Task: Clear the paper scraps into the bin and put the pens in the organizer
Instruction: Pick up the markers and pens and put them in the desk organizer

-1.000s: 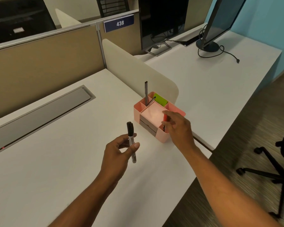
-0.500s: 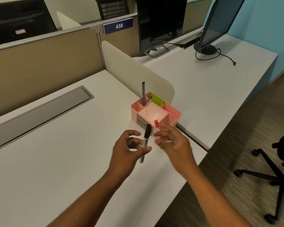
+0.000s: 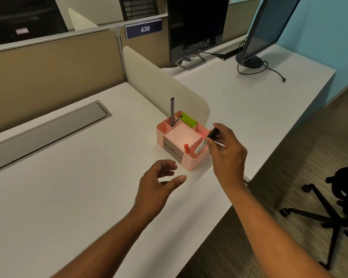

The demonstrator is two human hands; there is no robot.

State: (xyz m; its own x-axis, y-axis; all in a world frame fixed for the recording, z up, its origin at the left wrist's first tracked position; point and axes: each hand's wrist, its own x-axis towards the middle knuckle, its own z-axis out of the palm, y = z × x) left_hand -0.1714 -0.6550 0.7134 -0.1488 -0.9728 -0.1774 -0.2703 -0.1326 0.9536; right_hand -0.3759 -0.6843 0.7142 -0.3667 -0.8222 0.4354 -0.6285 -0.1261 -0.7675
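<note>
Having passed over from the left hand (image 3: 161,179), now hanging open, the marker (image 3: 206,141) is tipping into the organizer (image 3: 189,164), pinched by the right hand (image 3: 227,153).

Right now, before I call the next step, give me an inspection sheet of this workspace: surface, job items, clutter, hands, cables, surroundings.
Surface: white desk, bare around the hands; grey cable hatch shut.
Job's things: pink organizer near the desk's right edge; black-capped marker going tip-down into its front right compartment; red-capped pen and two slim dark pens already standing in it; green pad at the back. No paper scraps or bin seen.
Clutter: nothing seen.
Hands: right hand has a fingertip grip on the marker; left hand open, empty, above the desk.
Cables: loose black cable by the monitor on the neighbouring desk.
Surroundings: divider panel, office chair base at right.
</note>
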